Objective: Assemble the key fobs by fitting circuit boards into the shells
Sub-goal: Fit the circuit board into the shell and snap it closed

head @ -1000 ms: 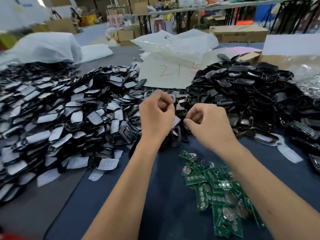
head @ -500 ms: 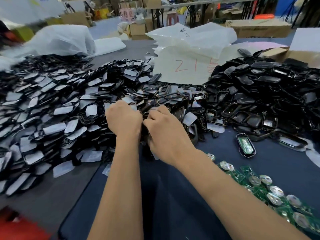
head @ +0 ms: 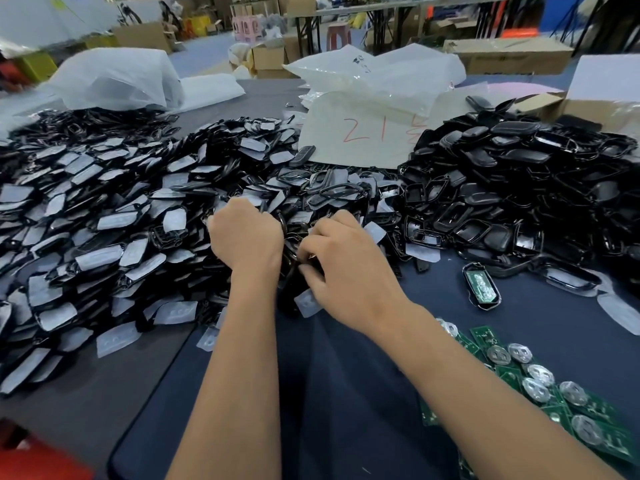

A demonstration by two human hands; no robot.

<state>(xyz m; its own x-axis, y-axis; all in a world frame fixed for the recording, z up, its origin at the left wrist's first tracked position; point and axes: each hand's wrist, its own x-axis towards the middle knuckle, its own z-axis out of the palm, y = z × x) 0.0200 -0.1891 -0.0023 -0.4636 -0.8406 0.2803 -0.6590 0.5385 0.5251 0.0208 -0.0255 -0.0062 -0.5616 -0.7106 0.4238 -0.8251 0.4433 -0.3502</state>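
A large heap of black key fob shells with grey film tabs (head: 114,223) covers the left and middle of the table. My left hand (head: 246,233) is curled at the heap's near edge, its fingers hidden among the shells. My right hand (head: 346,268) is beside it, fingers curled round a black shell (head: 294,282) between both hands. A second heap of bare black shells (head: 519,188) lies at the right. One shell with a green board fitted (head: 481,285) lies alone on the blue mat. Green circuit boards with coin cells (head: 540,386) lie at the lower right.
A white sheet with red writing (head: 360,133) and clear plastic bags (head: 114,77) lie behind the heaps. A cardboard box (head: 588,102) stands at the far right. The dark blue mat (head: 346,393) runs under my forearms. A red object (head: 38,459) shows at the lower left.
The view swung left, and both hands went from the middle of the table to the left heap's near edge. A shell with a board fitted now lies alone on the mat at right.
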